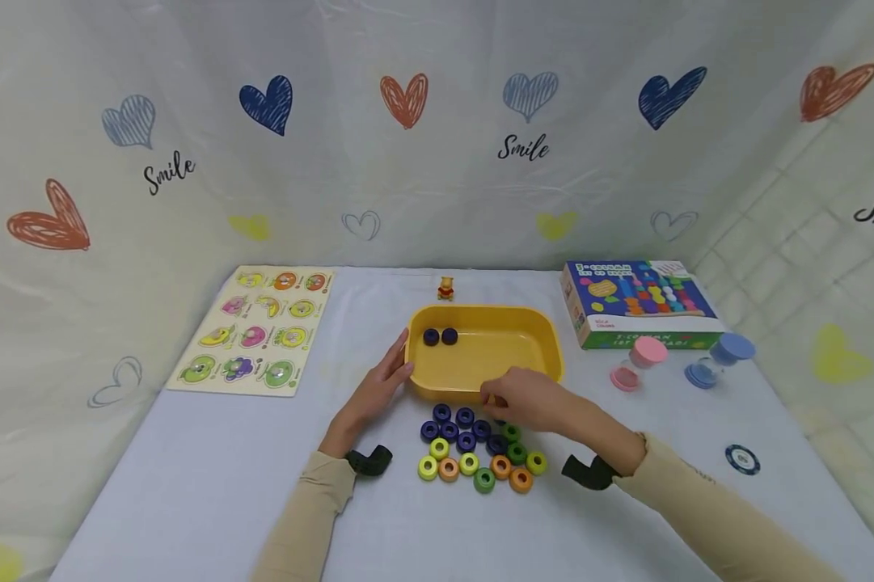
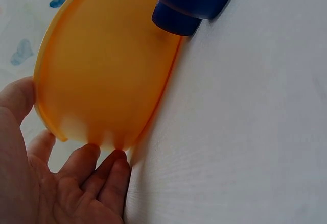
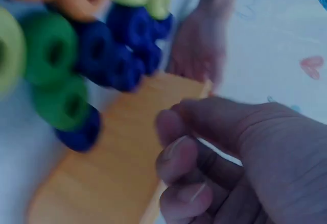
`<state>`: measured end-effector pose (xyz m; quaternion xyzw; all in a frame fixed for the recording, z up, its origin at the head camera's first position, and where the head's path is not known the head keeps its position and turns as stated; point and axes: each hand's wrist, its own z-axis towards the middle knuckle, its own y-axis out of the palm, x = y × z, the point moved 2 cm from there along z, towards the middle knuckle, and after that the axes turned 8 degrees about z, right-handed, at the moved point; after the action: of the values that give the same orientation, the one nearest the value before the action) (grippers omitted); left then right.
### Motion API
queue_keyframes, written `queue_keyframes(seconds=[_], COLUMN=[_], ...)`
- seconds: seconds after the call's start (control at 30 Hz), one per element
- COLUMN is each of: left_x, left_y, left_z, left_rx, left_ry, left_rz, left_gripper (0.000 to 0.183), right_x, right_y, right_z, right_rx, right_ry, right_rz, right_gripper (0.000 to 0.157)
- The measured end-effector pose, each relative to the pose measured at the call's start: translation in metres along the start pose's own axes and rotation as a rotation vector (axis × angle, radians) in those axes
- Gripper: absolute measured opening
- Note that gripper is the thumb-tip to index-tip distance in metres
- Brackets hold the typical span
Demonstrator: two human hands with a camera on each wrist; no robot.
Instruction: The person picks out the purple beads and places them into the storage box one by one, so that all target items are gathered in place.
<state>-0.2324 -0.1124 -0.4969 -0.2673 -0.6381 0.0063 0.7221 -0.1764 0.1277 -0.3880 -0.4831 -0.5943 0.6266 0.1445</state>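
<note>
A yellow tray (image 1: 480, 360) stands mid-table with two dark blue rings (image 1: 440, 336) in its far left corner. My left hand (image 1: 378, 384) holds the tray's left end; in the left wrist view its thumb (image 2: 20, 96) is at the rim and fingertips (image 2: 92, 150) press the outer wall. Over the tray's near rim, my right hand (image 1: 527, 396) has its fingers bent in, with nothing visible between them. In the right wrist view those curled fingers (image 3: 176, 157) overlap the tray wall (image 3: 117, 163). Several blue rings (image 1: 449, 431) lie just below the tray.
Green (image 1: 483, 480), orange (image 1: 521, 479) and yellow-green rings (image 1: 428, 467) lie nearest me. A fruit puzzle board (image 1: 255, 331) is at left; a small bear figure (image 1: 445, 288) stands behind the tray. At right are a game box (image 1: 640, 303), pink (image 1: 639, 364) and blue sand timers (image 1: 719, 360) and a chip (image 1: 742, 459).
</note>
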Motion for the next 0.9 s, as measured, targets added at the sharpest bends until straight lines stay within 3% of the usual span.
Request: queue_keyframes(seconds=[0.23, 0.37, 0.5, 0.6, 0.73, 0.9], left_x=[0.000, 0.007, 0.021, 0.029, 0.031, 0.030], left_y=[-0.002, -0.003, -0.006, -0.006, -0.005, -0.006], left_z=[0.001, -0.002, -0.008, -0.011, -0.011, -0.011], left_rx=[-0.003, -0.039, -0.059, -0.060, -0.062, -0.060], left_ry=[0.009, 0.011, 0.043, 0.078, 0.079, 0.063], left_rz=[-0.010, -0.044, -0.064, -0.045, -0.027, -0.017], left_gripper=[0.056, 0.058, 0.059, 0.060, 0.059, 0.060], right_x=[0.012, 0.022, 0.033, 0.044, 0.062, 0.088], right_y=[0.035, 0.037, 0.032, 0.029, 0.027, 0.027], right_z=[-0.011, -0.016, -0.027, -0.041, -0.058, -0.076], right_rx=[0.083, 0.074, 0.056, 0.040, 0.001, -0.029], right_ry=[0.017, 0.052, 0.085, 0.123, 0.194, 0.187], right_rz=[-0.263, -0.289, -0.172, -0.026, 0.163, 0.321], right_gripper=[0.013, 0.008, 0.010, 0.018, 0.024, 0.033])
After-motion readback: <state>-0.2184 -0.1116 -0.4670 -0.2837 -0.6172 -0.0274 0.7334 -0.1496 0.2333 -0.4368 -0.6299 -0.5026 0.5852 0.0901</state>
